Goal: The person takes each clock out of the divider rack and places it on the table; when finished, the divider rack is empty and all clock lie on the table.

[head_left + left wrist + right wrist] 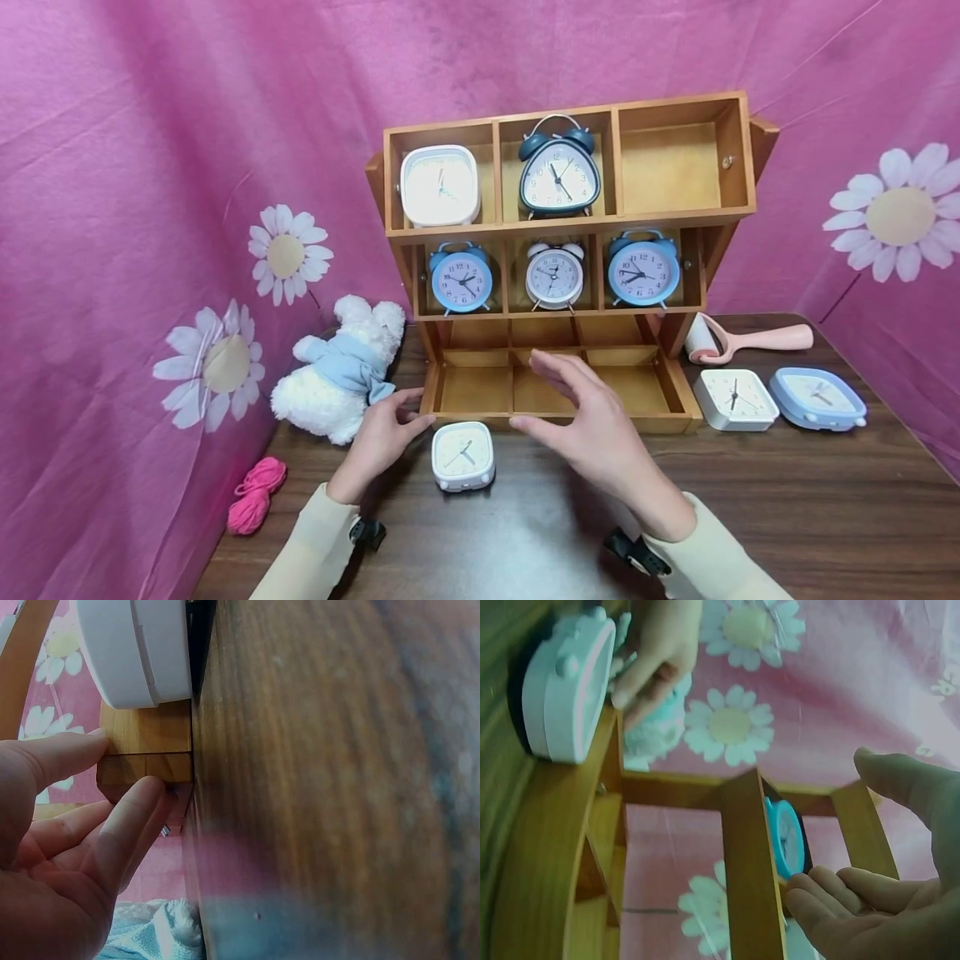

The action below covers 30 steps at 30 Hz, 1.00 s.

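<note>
A: What is the layout from here, largest item first

B: Pink flowered backdrop [600, 50]: behind and to both sides of the rack. Dark wooden table [487, 550]: beneath the rack. Wooden rack [570, 223]: tiered, reference for all positions. White plush bear [341, 367], blue garment: left of the rack

A: Condition of the hands

B: Right hand [592, 417]: before the rack's lower tier, thumb and fingers spread, holding nothing. Left hand [382, 437]: thumb and fingers about the rack's lower left front corner; whether they pinch it, I cannot tell

A: Remaining items

B: Lint roller [765, 337], pink handle: right of the rack. Blue squarish clock [817, 398] and white square clock [737, 400]: right of the rack, side by side. Triangular clock [560, 179]: rack's top tier, centre. White twin-bell clock [554, 276]: rack's middle tier, centre, a blue round clock [461, 281] on either side

A: The item between the hands

B: Small white clock [462, 457]: on the table, just in front of the rack, left of its centre. Pink yarn [257, 496]: forward and left of the rack
</note>
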Motion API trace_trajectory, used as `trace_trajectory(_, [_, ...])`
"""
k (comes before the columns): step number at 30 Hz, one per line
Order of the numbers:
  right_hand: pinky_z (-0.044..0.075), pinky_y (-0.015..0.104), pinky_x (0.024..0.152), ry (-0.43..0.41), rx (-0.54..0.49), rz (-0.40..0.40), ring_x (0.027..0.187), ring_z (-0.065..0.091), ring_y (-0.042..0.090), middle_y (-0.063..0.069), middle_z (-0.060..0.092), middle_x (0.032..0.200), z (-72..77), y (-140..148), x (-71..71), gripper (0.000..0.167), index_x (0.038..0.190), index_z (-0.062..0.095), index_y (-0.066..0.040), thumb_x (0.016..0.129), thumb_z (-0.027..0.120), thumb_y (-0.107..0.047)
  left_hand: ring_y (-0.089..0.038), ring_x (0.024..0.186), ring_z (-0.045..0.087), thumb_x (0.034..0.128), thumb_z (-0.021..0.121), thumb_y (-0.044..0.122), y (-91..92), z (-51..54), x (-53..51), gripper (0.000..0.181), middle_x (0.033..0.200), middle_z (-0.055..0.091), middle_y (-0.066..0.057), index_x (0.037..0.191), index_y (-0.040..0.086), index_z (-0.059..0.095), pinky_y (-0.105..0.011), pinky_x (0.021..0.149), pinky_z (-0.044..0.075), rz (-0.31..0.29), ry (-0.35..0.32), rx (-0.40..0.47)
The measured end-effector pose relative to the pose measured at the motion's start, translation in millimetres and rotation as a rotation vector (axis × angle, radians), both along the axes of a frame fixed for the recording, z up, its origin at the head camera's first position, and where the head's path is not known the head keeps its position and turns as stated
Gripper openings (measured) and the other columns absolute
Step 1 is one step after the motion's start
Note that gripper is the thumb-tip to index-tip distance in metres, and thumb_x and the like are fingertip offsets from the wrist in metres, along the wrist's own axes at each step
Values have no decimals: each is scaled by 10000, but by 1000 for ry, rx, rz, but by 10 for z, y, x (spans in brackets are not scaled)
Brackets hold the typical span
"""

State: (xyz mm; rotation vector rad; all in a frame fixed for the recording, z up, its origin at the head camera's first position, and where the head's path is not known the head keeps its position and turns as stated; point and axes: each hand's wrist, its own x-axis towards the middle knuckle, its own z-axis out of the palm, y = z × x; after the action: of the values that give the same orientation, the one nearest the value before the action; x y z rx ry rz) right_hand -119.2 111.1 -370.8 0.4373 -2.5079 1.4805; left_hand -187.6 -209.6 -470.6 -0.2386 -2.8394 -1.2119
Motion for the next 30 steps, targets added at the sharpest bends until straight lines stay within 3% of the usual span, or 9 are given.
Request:
trace_trajectory(1, [529, 461, 1203, 9, -4, 0, 1449, 673, 311, 73, 683, 1542, 18, 39, -11, 785, 1570, 619, -97, 887, 981, -233, -231, 941, 816, 986, 867, 162, 15, 30, 11, 485, 1157, 836, -186, 1426, 17, 723, -296, 707, 587, 16, -22, 5])
trace_trajectory(2, [529, 444, 1198, 18, -8, -3, 1443, 678, 316, 80, 689, 1528, 36, 77, -21, 779, 1566, 623, -93, 886, 981, -221, -217, 931, 814, 989, 871, 184, -6, -17, -16, 494, 1162, 835, -183, 1431, 21, 720, -290, 693, 581, 12, -20, -1])
trace_trajectory(8, [474, 103, 1139, 43, -51, -31, 1448, 674, 338, 112, 684, 1512, 146, 277, -71, 745, 1557, 626, -71, 900, 965, -164, -134, 889, 788, 989, 883, 266, -84, -161, -92, 512, 1161, 834, -163, 1421, 40, 729, -273, 654, 578, -9, 8, 11])
trace_trajectory(10, [440, 40, 1112, 51, -64, -42, 1448, 670, 335, 113, 683, 1513, 181, 324, -76, 741, 1559, 626, -69, 903, 962, -151, -119, 891, 783, 988, 885, 276, -93, -192, -108, 504, 1150, 837, -144, 1416, 55, 737, -269, 660, 579, -6, 10, 15])
trace_trajectory(16, [444, 33, 1105, 89, -61, -77, 1403, 687, 288, 98, 701, 1495, 262, 432, -77, 743, 1556, 639, -99, 893, 970, -152, -132, 897, 791, 992, 882, 298, -132, -287, -165, 530, 1136, 841, -137, 1435, 53, 725, -283, 669, 586, -25, 13, 11])
trace_trajectory(21, [437, 30, 1110, 85, -72, -101, 1405, 676, 234, 78, 693, 1502, 305, 521, -93, 740, 1567, 629, -105, 906, 959, -150, -146, 873, 781, 1006, 868, 309, -123, -247, -140, 541, 1104, 837, -149, 1435, 19, 713, -283, 649, 569, -51, 35, 2])
trace_trajectory(27, [462, 62, 1124, 94, -169, -77, 1369, 641, -22, 76, 659, 1524, 316, 629, -160, 734, 1583, 602, -51, 919, 914, -24, -190, 889, 798, 987, 868, 189, -28, -19, -20, 486, 1091, 837, -175, 1407, -10, 724, -301, 689, 591, -18, 15, 21])
trace_trajectory(29, [469, 63, 1116, 103, -182, -86, 1342, 630, -79, 46, 668, 1507, 318, 663, -180, 741, 1587, 599, -46, 915, 910, -6, -186, 881, 798, 990, 870, 205, -36, -34, -20, 488, 1081, 836, -178, 1405, -7, 725, -295, 682, 588, -25, 22, 26])
trace_trajectory(30, [472, 64, 1112, 107, -177, -99, 1338, 632, -84, 38, 672, 1501, 327, 675, -184, 739, 1586, 602, -51, 917, 911, -13, -179, 869, 794, 1001, 862, 223, -63, -93, -50, 489, 1075, 835, -179, 1407, -12, 720, -293, 668, 579, -37, 36, 21])
